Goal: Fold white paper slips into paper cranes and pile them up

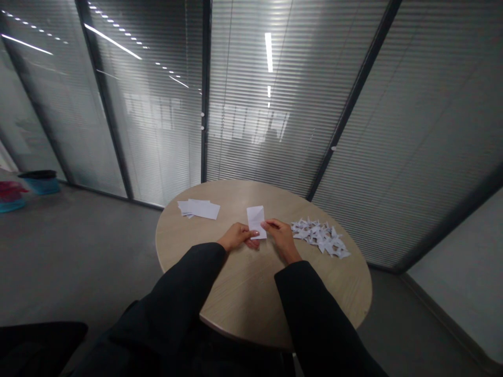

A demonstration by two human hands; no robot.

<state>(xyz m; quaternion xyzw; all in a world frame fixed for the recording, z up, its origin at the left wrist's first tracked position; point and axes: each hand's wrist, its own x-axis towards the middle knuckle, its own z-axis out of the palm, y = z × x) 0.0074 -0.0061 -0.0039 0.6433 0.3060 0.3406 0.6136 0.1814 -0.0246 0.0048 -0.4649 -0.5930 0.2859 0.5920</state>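
- A room is walled by glass partitions [157,131] with horizontal blinds [412,157] behind them and dark metal frames [206,89] between the panes; ceiling lights are reflected in the glass.
- A grey floor [78,251] surrounds a round, light wood-grain counter [239,196].
- A teal bin with a black rim [39,183] stands on the floor at far left, near the wall, beside a red-and-pink item [11,191]. Both are too blurred for any label to be read.
- A dark object [39,340] intrudes at lower left and is too dim to identify.
- A creased white paper sheet [256,221] is located at mid-counter, between the left hand [236,236] and the right hand [282,238]. Contact with the counter cannot be confirmed.
- The left fingers [251,234] are held together and pressed on the sheet's lower left edge.
- The right fingers [269,225] are held together and pressed on its right edge.
- A stack of white paper sheets [198,209] lies on the counter, well left of the hands.
- A heap of folded paper pieces [319,238] lies just right of the right hand.
- Black sleeves [314,309] cover both forearms, which rest across the counter's near edge.
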